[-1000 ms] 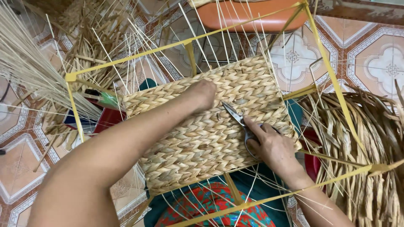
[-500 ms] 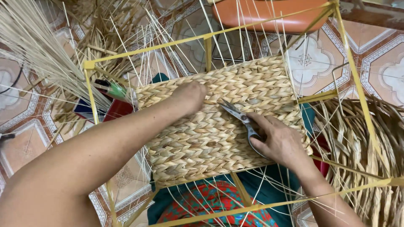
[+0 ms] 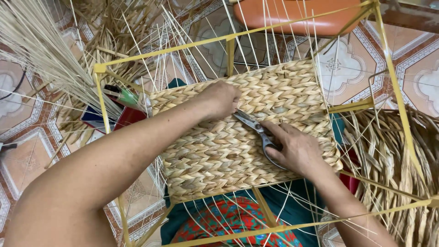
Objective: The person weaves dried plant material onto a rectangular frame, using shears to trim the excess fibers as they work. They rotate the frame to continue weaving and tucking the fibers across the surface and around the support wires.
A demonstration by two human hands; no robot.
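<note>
A woven straw panel (image 3: 215, 151) of braided tan fibre is stretched inside a yellow metal frame (image 3: 100, 77) over my lap. My left hand (image 3: 222, 98) rests curled on the panel's upper middle, pinching the weave; what is under its fingers is hidden. My right hand (image 3: 295, 148) grips grey metal scissors (image 3: 249, 122), whose blades point up-left and meet the fingertips of my left hand. Thin pale reeds stick out from the panel's edges.
An orange stool (image 3: 297, 16) stands beyond the frame at the top. A bundle of pale reeds (image 3: 41, 50) fans out at the upper left, dried leaf fibre (image 3: 393, 155) lies at the right. A green-capped item (image 3: 125, 97) lies by the frame's left post. Patterned floor tiles surround everything.
The view has shifted so the panel and frame sit further right. The scissor blades have come closer to my left hand's fingertips; my left hand stays on the weave.
</note>
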